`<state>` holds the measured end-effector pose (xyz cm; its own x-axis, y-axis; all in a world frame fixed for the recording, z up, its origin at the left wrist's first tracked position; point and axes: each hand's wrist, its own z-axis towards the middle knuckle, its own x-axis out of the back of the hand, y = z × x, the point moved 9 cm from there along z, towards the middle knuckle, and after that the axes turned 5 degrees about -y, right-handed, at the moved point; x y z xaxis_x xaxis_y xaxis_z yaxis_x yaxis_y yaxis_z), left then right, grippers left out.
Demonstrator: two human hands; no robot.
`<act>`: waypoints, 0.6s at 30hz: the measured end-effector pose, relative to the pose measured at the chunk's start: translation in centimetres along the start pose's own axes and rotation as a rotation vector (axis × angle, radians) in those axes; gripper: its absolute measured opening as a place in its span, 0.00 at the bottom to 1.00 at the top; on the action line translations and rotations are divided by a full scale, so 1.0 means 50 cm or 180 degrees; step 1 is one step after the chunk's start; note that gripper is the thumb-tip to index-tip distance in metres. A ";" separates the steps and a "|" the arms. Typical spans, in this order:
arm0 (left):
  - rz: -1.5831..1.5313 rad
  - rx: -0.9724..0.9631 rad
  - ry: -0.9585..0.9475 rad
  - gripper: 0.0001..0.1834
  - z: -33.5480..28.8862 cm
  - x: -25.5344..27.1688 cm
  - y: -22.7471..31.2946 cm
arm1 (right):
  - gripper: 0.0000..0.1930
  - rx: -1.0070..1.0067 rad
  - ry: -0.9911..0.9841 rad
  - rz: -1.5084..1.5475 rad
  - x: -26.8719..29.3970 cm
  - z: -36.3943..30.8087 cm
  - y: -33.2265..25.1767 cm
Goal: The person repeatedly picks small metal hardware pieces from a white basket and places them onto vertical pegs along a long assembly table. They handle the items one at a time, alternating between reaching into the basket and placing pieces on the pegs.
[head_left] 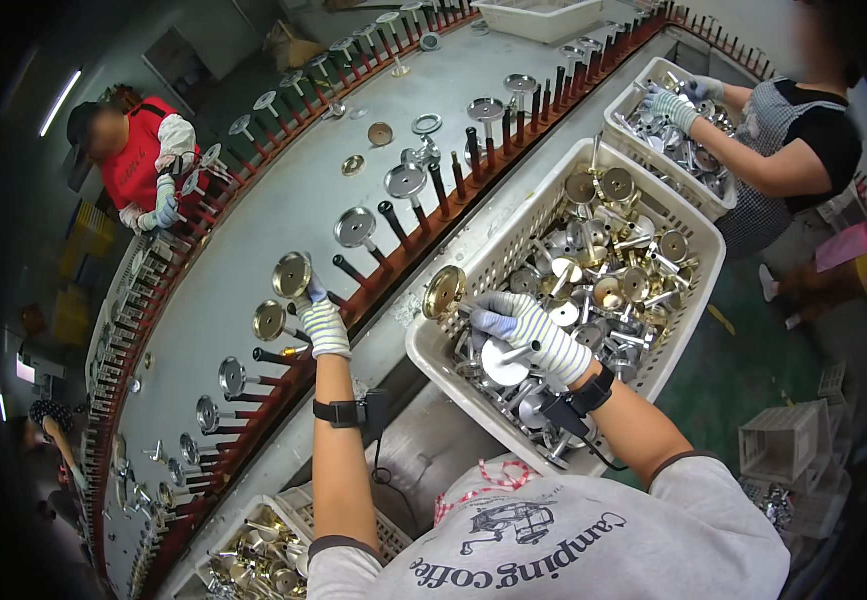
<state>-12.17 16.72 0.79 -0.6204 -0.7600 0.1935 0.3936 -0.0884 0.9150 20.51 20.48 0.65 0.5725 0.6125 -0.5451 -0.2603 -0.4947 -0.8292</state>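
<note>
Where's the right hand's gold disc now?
Near the head view's centre, the gold disc is just left of the right hand, over the white crate's left rim.

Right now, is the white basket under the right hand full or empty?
The basket is mostly full: a heap of disc-headed metal parts spreads from end to end.

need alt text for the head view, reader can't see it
The gloved left hand holds a gold disc at a row of pegs; the gloved right hand holds another over a white crate of metal parts. Other people work nearby.
</note>
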 end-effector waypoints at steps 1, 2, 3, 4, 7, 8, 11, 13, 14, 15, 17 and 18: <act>0.0009 0.0120 0.0007 0.23 -0.001 0.001 -0.022 | 0.18 -0.0016 -0.0003 -0.0060 0.003 -0.005 0.007; -0.0054 0.0190 0.0056 0.22 -0.004 0.010 -0.040 | 0.17 -0.0030 0.0010 -0.0100 0.004 -0.008 0.010; -0.0315 0.0333 0.0174 0.21 -0.005 0.030 -0.061 | 0.17 -0.0045 0.0017 -0.0140 0.003 -0.010 0.013; -0.0542 0.0469 0.0244 0.20 -0.011 0.037 -0.073 | 0.16 -0.0053 0.0048 -0.0181 0.006 -0.014 0.015; -0.0579 0.0732 0.0314 0.20 -0.033 0.073 -0.118 | 0.15 -0.0039 0.0016 -0.0251 0.013 -0.012 0.022; -0.0335 0.0773 0.0335 0.21 -0.043 0.092 -0.138 | 0.15 -0.0036 -0.0012 -0.0271 0.011 -0.011 0.023; 0.0284 0.0761 0.0490 0.24 -0.082 0.135 -0.141 | 0.15 -0.0091 -0.0084 -0.0243 0.001 -0.005 0.002; 0.0287 0.0447 0.0563 0.24 -0.135 0.095 -0.047 | 0.15 -0.0117 -0.0108 -0.0134 0.004 0.000 -0.008; 0.0166 0.0209 0.0333 0.24 -0.168 0.048 0.035 | 0.15 -0.0101 -0.0153 -0.0046 0.005 0.001 -0.004; 0.0137 0.0005 -0.0116 0.24 -0.201 -0.007 0.115 | 0.15 -0.0092 -0.0203 0.0044 0.005 0.001 -0.001; 0.0500 -0.0372 -0.1389 0.24 -0.264 -0.115 0.220 | 0.14 -0.0145 -0.0351 0.0305 -0.010 0.002 0.009; 0.0900 -0.0764 -0.1956 0.23 -0.308 -0.159 0.187 | 0.15 -0.0168 -0.0476 0.0284 -0.019 0.004 0.019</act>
<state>6.88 12.02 2.37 -0.7146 -0.2810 0.6406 0.6902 -0.1345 0.7110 19.56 19.53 0.37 0.4260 0.6476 -0.6318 -0.2613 -0.5805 -0.7712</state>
